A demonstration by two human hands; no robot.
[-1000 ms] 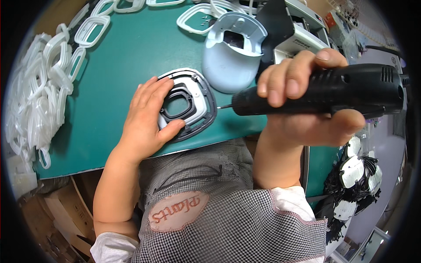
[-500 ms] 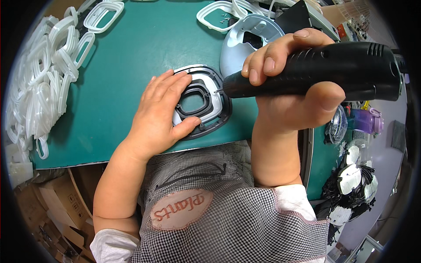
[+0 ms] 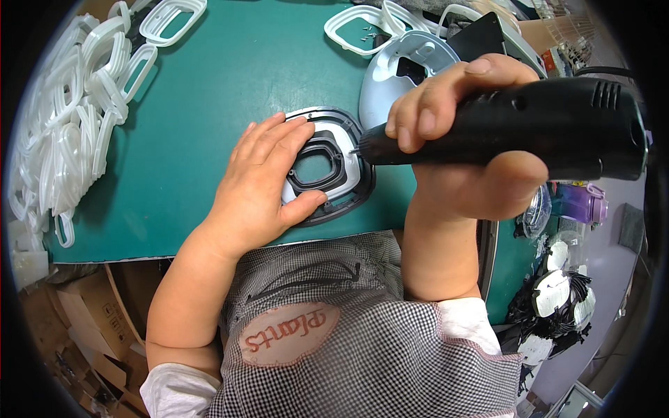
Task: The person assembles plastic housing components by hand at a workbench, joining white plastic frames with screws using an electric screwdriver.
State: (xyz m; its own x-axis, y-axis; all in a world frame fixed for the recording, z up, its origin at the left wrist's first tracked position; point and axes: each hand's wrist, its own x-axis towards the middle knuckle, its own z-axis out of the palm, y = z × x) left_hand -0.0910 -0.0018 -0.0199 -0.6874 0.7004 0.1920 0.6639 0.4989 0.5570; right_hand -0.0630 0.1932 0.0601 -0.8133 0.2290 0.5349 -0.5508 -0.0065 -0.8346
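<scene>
My left hand (image 3: 261,177) lies with fingers spread over the left side of a black and white ring-shaped frame (image 3: 348,182), pressing it on the green table. The frame has a rounded square opening in its middle. Gripped in my right hand (image 3: 474,146) is a black electric screwdriver (image 3: 550,129), tilted so its narrow tip points left. That tip meets the frame's upper right part; whether a screw sits under it is too small to tell. Behind the screwdriver stands a light blue plastic housing (image 3: 382,90), partly covered by my right fingers.
A heap of white plastic rings (image 3: 77,139) fills the table's left side, with another white ring (image 3: 173,21) at the back. Small screws (image 3: 368,33) lie inside a white ring (image 3: 341,43). At right are a purple bottle (image 3: 580,203) and black-and-white parts (image 3: 554,292).
The view has shifted slightly. My left hand still holds down the frame, and the screwdriver's tip remains at the frame's upper right part.
</scene>
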